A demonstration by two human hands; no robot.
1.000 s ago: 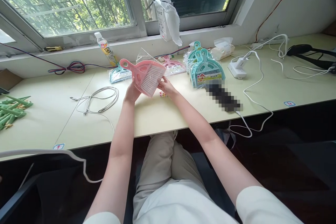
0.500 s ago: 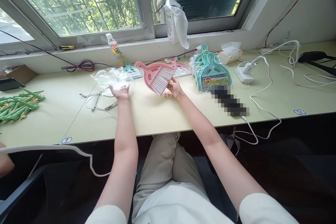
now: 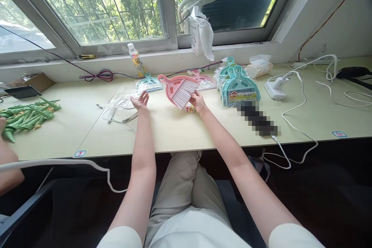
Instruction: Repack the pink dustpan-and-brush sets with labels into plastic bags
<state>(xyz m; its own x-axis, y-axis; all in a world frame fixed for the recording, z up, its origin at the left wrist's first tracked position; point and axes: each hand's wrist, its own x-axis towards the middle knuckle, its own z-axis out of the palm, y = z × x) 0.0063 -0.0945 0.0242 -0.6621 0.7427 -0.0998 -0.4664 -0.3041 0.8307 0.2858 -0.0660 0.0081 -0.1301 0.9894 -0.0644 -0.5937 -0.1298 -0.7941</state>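
At the left edge, another person's arm [image 3: 8,172] was cut off beside a green pile [image 3: 31,118]; farther right, a clear plastic bag [image 3: 119,100] partly covered a coiled cable [image 3: 130,117], and the left hand [image 3: 140,101] was open, bag contact indeterminable. The pink dustpan and brush [image 3: 180,91] were held aloft at centre, lower-right corner pinched by the right hand [image 3: 198,102], some fingers obscured. Turquoise dustpan sets [image 3: 240,85] stood beyond, behind a pixelated object [image 3: 258,118].

head-worn view, looking forward and down, desk [image 3: 174,135] near, window [image 3: 95,7] beyond
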